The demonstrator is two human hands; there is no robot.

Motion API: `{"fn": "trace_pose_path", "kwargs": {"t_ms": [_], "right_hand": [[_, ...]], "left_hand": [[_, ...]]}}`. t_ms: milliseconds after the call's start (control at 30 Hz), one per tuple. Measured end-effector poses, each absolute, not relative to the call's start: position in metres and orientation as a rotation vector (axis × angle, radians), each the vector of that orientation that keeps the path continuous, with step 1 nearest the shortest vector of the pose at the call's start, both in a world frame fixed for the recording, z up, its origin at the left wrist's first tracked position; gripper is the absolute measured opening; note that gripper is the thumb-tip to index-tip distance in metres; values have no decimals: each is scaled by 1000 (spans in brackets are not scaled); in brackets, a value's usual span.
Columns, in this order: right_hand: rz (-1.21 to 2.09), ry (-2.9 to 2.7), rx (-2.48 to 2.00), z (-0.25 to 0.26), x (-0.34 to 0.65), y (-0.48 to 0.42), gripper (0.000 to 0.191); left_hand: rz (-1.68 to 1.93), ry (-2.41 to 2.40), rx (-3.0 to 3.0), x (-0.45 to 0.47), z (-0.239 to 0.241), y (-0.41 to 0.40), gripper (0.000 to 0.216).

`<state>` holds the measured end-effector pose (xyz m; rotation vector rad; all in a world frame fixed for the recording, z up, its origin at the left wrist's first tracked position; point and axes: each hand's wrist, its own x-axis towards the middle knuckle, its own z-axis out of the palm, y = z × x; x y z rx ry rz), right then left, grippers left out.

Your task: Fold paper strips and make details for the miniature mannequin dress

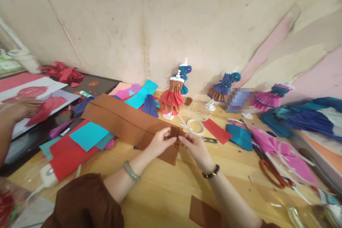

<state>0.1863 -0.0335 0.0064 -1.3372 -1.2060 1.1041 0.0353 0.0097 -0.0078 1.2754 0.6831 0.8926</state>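
In the head view, before me, a person's left hand and right hand pinch a small, finely pleated brown strip between them, fingertips close together, over the right end of a long brown sheet. Small, even folds, pinched firmly without crushing, would likely keep it neat.

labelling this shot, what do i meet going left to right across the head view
Other person's hand, nearer turquoise sheet, left hand, pleated brown piece held by both hands, right hand, teal folded piece, orange-handled scissors.
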Motion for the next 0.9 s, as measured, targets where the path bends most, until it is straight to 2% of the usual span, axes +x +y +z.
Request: {"fn": "trace_pose_path", "kwargs": {"t_ms": [300,567,767,900], "right_hand": [[1153,-1170,-1363,4,192,-35,24],[1130,-1253,-1317,3,186,-31,22],[942,-1406,-1423,3,178,-28,34],[842,-1438,-1533,6,173,-28,35]], "left_hand": [[885,704,1231,34,-7,12,40],[908,671,1382,37,-12,8,33],[887,880,1711,34,-19,2,63],[845,884,1800,32,-16,-1,74]]}}
